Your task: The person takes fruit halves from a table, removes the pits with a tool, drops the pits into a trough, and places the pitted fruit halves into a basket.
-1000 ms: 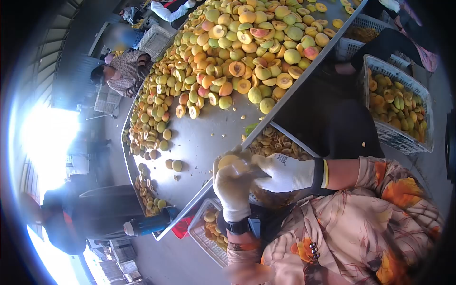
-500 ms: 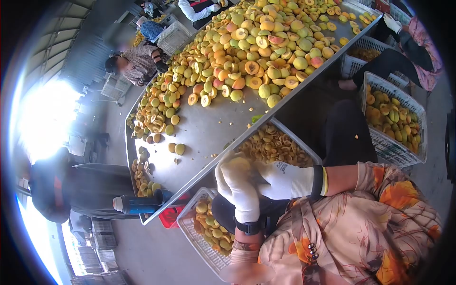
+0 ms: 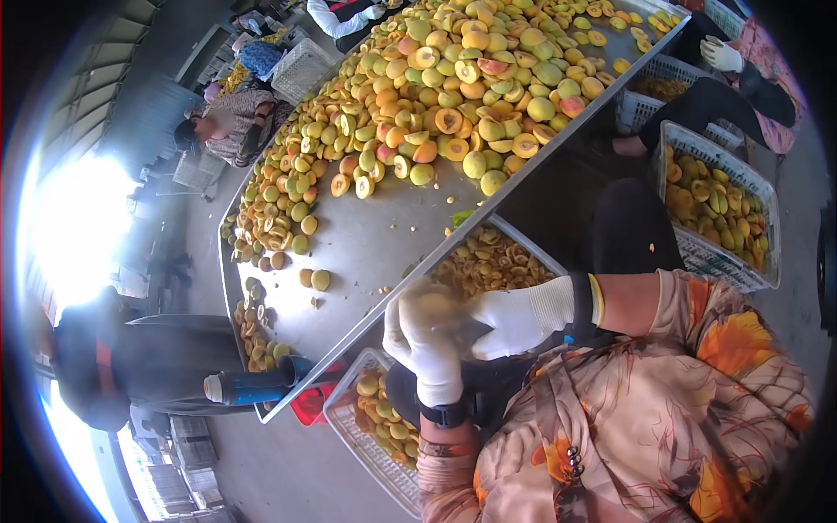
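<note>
My left hand (image 3: 427,344), in a white glove with a dark band at the wrist, is closed, its fingers curled in front of my lap. What it holds is blurred and mostly hidden. My right hand (image 3: 516,321), gloved too, meets it from the right with fingers bent inward; a small dark shape shows between the hands, too unclear to name. Just beyond them, a crate of brownish fruit pieces (image 3: 497,261) sits under the table edge. Halved and whole yellow-green fruits (image 3: 436,96) are heaped on the metal table (image 3: 366,231).
Crates of fruit halves stand at the lower left (image 3: 350,383) and right (image 3: 772,187). A blue bottle (image 3: 248,386) lies by the table corner above a red container (image 3: 311,405). Co-workers are at the far side (image 3: 231,126), the left (image 3: 174,357) and the upper right (image 3: 767,96).
My hands stay together; the yellow fruit seen in my left hand a second ago is not clearly visible now. The view has shifted, and the upper-right co-worker's gloved hand has lowered.
</note>
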### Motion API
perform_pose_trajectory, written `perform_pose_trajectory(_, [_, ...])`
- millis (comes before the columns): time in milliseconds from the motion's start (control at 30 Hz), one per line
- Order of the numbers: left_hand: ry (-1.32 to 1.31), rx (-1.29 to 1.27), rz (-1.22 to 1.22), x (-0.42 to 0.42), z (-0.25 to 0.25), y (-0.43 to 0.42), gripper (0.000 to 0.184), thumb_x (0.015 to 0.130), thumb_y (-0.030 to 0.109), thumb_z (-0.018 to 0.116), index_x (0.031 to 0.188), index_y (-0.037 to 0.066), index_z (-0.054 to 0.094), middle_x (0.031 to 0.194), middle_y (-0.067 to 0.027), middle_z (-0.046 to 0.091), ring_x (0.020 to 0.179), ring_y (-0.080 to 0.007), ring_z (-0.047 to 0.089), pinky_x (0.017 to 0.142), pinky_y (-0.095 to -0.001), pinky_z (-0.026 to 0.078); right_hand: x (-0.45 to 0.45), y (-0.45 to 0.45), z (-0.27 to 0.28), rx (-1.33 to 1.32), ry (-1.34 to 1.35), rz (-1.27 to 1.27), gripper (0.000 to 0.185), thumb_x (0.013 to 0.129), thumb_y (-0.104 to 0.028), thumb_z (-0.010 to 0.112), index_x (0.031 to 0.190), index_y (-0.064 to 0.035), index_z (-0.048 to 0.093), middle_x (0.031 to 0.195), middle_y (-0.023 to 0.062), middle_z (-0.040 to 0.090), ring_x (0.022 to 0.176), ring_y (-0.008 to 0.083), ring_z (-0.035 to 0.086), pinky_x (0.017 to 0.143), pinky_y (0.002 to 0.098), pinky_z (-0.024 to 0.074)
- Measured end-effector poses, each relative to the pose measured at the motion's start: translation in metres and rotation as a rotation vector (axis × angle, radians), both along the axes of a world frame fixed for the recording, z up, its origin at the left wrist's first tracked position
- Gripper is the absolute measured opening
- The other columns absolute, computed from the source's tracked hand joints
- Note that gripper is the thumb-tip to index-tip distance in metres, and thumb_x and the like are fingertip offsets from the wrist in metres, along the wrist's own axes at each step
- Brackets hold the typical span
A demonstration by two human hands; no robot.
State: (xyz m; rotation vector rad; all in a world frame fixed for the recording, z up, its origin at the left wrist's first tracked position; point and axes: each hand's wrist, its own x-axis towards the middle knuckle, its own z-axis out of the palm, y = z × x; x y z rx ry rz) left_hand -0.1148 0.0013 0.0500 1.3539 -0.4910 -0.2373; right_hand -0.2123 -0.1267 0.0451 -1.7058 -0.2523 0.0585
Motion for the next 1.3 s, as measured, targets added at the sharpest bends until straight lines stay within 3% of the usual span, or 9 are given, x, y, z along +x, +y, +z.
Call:
perform_pose_trajectory(400, [0.073, -0.042, 0.013, 0.01, -0.02, -0.016, 0.042, 0.106, 0.035, 0.048, 0.106, -0.004, 0.065, 0.082, -0.0165, 0.068, 0.073, -0.0243, 0.067, 0.066, -0.0324, 0.053, 0.018, -0.013, -0.029, 0.007, 0.033, -0.023, 0.038, 0.085, -0.007, 0.063, 0.123, -0.0004, 0.059, 0.109, 0.0184, 0.068, 0.103, 0.0287, 0.064, 0.095, 0.039, 0.0496])
perform_pose_trajectory(500, [0.199, -0.126, 0.018, 0.012, -0.025, -0.019, 0.044, 0.106, 0.036, 0.048, 0.107, -0.004, 0.065, 0.082, -0.0175, 0.069, 0.069, -0.0237, 0.065, 0.066, -0.0323, 0.053, 0.026, -0.006, -0.041, 0.061, -0.182, -0.126, 0.038, 0.085, -0.005, 0.063, 0.123, -0.001, 0.059, 0.108, 0.0166, 0.069, 0.101, 0.028, 0.065, 0.093, 0.0388, 0.0504])
perform_pose_trajectory(700, [-0.084, 0.059, 0.007, 0.024, -0.029, -0.019, 0.045, 0.106, 0.039, 0.048, 0.105, -0.003, 0.064, 0.079, -0.0166, 0.066, 0.068, -0.0218, 0.061, 0.064, -0.0328, 0.051, 0.031, -0.021, -0.042, -0.084, -0.064, 0.008, 0.038, 0.086, -0.006, 0.061, 0.124, 0.0001, 0.058, 0.109, 0.0167, 0.069, 0.106, 0.0293, 0.065, 0.095, 0.0382, 0.0502])
perform_pose_trajectory(800, [0.263, -0.121, -0.024, 0.014, -0.018, -0.026, 0.044, 0.105, 0.039, 0.049, 0.104, -0.003, 0.063, 0.078, -0.0169, 0.065, 0.068, -0.0225, 0.062, 0.065, -0.0336, 0.052, 0.029, -0.014, -0.044, -0.021, -0.148, -0.011, 0.038, 0.086, -0.007, 0.061, 0.123, 0.0003, 0.058, 0.106, 0.0155, 0.068, 0.105, 0.0286, 0.065, 0.093, 0.0382, 0.0507])
perform_pose_trajectory(967, [0.113, -0.099, -0.109, 0.02, -0.013, -0.027, 0.046, 0.103, 0.041, 0.052, 0.103, -0.003, 0.063, 0.078, -0.0174, 0.066, 0.068, -0.0235, 0.062, 0.066, -0.0348, 0.052, 0.03, -0.012, -0.038, 0.042, -0.194, -0.001, 0.035, 0.087, -0.01, 0.061, 0.12, 0.0011, 0.058, 0.101, 0.0128, 0.066, 0.102, 0.0271, 0.064, 0.091, 0.038, 0.0509])
perform_pose_trajectory(1100, [-0.012, -0.04, -0.193, 0.033, -0.011, -0.022, 0.049, 0.102, 0.043, 0.054, 0.098, -0.004, 0.066, 0.076, -0.0152, 0.066, 0.066, -0.0219, 0.061, 0.066, -0.0345, 0.052, 0.02, -0.027, -0.01, -0.047, -0.045, 0.06, 0.029, 0.088, -0.012, 0.06, 0.114, 0.0001, 0.059, 0.09, 0.011, 0.064, 0.085, 0.0214, 0.064, 0.078, 0.0344, 0.054])
perform_pose_trajectory(1133, [-0.061, -0.003, -0.228, 0.031, -0.006, -0.021, 0.049, 0.103, 0.041, 0.053, 0.094, -0.005, 0.068, 0.075, -0.0136, 0.066, 0.065, -0.0214, 0.06, 0.068, -0.0338, 0.052, 0.016, -0.029, -0.003, 0.104, 0.253, 0.104, 0.013, 0.087, -0.012, 0.059, 0.097, -0.0031, 0.058, 0.069, 0.0066, 0.056, 0.054, 0.015, 0.054, 0.05, 0.0291, 0.0474])
perform_pose_trajectory(1233, [0.031, 0.042, -0.233, 0.023, 0.0, -0.019, 0.049, 0.103, 0.042, 0.052, 0.099, -0.005, 0.066, 0.075, -0.0146, 0.066, 0.069, -0.0232, 0.062, 0.07, -0.0345, 0.052, 0.01, -0.027, -0.001, 0.691, 0.67, 0.366, 0.008, 0.087, -0.013, 0.059, 0.084, -0.0078, 0.053, 0.055, -0.001, 0.043, 0.038, 0.0068, 0.034, 0.034, 0.0236, 0.0277])
perform_pose_trajectory(1300, [0.146, -0.191, -0.322, 0.022, -0.026, -0.019, 0.045, 0.102, 0.039, 0.052, 0.107, -0.005, 0.064, 0.081, -0.0156, 0.067, 0.073, -0.0246, 0.063, 0.072, -0.0362, 0.053, 0.009, -0.022, -0.012, 0.847, 0.694, 0.409, 0.017, 0.087, -0.014, 0.06, 0.077, -0.0092, 0.047, 0.052, -0.004, 0.036, 0.037, 0.0051, 0.03, 0.032, 0.0224, 0.0215])
